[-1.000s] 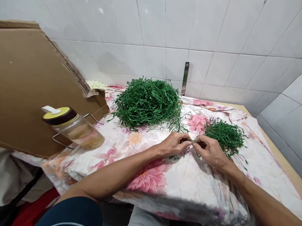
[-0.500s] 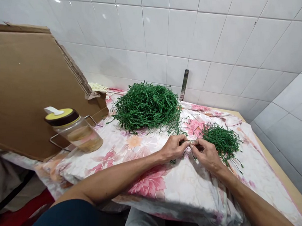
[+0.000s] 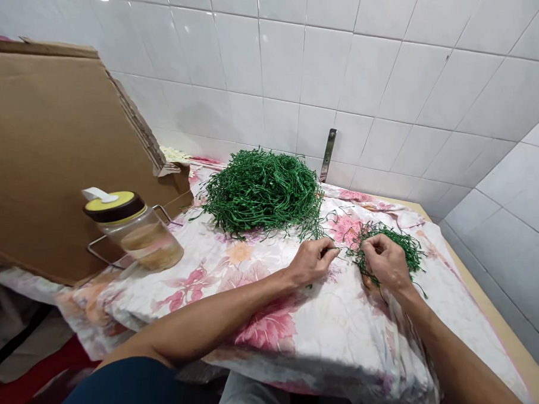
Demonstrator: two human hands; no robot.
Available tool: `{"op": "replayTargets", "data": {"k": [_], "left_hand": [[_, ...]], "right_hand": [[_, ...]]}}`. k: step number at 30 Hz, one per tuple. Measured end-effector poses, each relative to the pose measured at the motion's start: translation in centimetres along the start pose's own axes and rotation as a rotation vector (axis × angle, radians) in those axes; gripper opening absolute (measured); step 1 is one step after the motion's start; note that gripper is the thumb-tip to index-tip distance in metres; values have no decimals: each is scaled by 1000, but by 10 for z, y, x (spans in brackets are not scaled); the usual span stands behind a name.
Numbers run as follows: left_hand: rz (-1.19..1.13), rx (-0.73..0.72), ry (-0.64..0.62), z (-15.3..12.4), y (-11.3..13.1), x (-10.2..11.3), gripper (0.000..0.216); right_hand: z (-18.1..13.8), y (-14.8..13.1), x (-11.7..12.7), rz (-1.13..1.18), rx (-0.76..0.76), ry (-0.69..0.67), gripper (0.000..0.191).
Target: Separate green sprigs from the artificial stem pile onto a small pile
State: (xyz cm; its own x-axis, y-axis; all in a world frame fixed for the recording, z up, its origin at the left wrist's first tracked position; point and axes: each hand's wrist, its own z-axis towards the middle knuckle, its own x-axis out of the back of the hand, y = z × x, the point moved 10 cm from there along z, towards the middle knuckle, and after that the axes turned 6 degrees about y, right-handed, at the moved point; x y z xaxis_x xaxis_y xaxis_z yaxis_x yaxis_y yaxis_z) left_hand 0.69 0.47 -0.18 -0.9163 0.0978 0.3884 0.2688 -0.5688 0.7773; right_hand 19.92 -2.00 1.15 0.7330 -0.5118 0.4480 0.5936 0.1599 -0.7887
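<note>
The white tiled wall (image 3: 391,82) closes the far side and the right. A big sheet of cardboard (image 3: 52,157) leans on it at the left, propped so that it stays upright. A flowered cloth (image 3: 335,324) covers the table from the wall to the near edge, and I think its soft, rumpled surface keeps the thin pieces from sliding about.

The large heap of green strands (image 3: 263,193) sits at the far middle of the cloth. The small heap (image 3: 410,247) lies well to its right, apart from it, so the two do not mix. A clear bottle with a yellow lid (image 3: 134,232) leans in a wire holder at the left, near the cardboard and out of my arms' way.

My left hand (image 3: 311,262) rests on the cloth between the heaps. Thumb and forefinger are pinched tight on one green strand (image 3: 342,251), a fine grip because the piece is so thin. My right hand (image 3: 385,263) lies on the small heap with its fingers curled close together. I cannot tell whether they have closed on anything.

Half a second ago my two hands met fingertip to fingertip between the heaps. Now the right has gone rightwards onto the small heap, while the left has hardly moved.
</note>
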Motion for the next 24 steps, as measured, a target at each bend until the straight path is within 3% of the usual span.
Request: {"op": "replayTargets", "data": {"k": [3,6,11,14,20,24], "left_hand": [[-241,254,-59,6,-23,-2,33],[-376,393,-126,4,-33,-9,37],[-460,465,-155,0,-36,-13,41],[-476,459,-141,2,-37,-10,42],[-485,466,-144,1,-37,-12,43],[-481,461,-195,-3,-30,-17,43]], "right_hand": [[5,-2,11,90,20,23,25],[7,-11,27,-8,187,142,21],[1,-39,42,-287,524,282,17],[-14,-56,35,-251,606,262,15],[-42,-46,-33,-23,319,-185,27],[-43,-25,-49,93,154,-291,24]]}}
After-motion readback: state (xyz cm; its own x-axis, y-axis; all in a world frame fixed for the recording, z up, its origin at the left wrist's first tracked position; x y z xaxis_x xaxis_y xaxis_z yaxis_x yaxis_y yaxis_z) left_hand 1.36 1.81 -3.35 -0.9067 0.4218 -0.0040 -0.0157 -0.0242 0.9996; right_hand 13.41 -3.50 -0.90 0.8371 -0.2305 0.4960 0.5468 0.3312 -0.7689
